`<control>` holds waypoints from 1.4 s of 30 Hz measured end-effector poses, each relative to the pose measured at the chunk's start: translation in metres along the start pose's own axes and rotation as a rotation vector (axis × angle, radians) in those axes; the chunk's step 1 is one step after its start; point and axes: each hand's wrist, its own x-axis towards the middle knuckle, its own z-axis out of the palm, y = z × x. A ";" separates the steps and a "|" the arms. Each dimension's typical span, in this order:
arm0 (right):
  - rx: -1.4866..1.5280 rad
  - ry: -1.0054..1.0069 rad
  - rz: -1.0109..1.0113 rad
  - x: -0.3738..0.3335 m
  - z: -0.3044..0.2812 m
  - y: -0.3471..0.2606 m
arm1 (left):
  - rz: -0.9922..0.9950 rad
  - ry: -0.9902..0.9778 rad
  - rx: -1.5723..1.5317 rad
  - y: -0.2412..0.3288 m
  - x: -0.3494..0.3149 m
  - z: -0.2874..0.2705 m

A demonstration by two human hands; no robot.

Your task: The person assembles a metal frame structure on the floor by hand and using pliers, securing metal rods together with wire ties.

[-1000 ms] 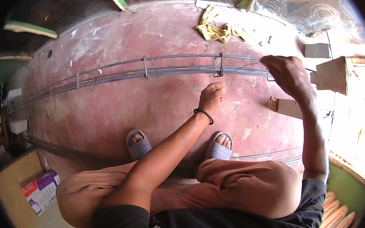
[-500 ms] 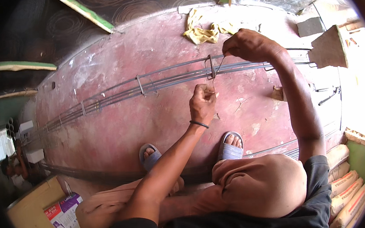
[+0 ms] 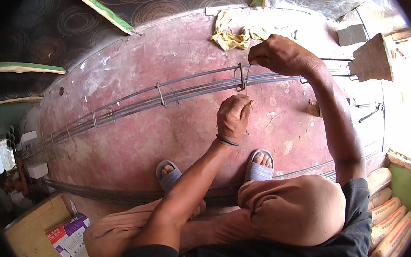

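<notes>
Clamped on a thin wire [image 3: 247, 90], the right hand [image 3: 281, 56] and the left hand [image 3: 235, 115] each hold a portion beside an upright steel stirrup [image 3: 241, 76] on the long steel bars [image 3: 202, 90]. Whether both portions belong to one piece, or how the wire passes around the bars, I cannot tell; it thins to a faint line against the floor. Most of the right grip's fingers are hidden behind the back of that hand, which also covers a stretch of the bars; the left grip's folded fingers conceal the wire's lower part.

Wrist bent, the right hand turns leftward over the far side of the bars, its forearm rising steeply from the lower right. From the lower left, the left forearm slants up to the near side, a dark band [image 3: 226, 140] around its wrist.

Pink floor [image 3: 133, 134] stretches between the bars and the sandals [image 3: 258, 172]. Beyond the right hand lies a yellow cloth [image 3: 230, 40], near the foot of the dark patterned panels [image 3: 157, 11]. Rightward, the bars reach a tapered block [image 3: 373, 59], with glare washing out the edge past it. At far left their ends shrink into shadow, near a small, dim person [image 3: 17, 189].
</notes>
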 end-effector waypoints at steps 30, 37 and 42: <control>1.023 0.333 0.323 -0.087 0.098 -0.021 | -0.034 -0.189 0.046 0.019 0.043 -0.020; 0.368 0.287 0.232 -0.043 0.043 -0.016 | 0.326 -0.137 0.346 0.017 0.022 -0.016; 0.279 0.268 0.235 -0.022 0.044 -0.007 | 0.331 -0.116 0.378 0.013 0.024 -0.014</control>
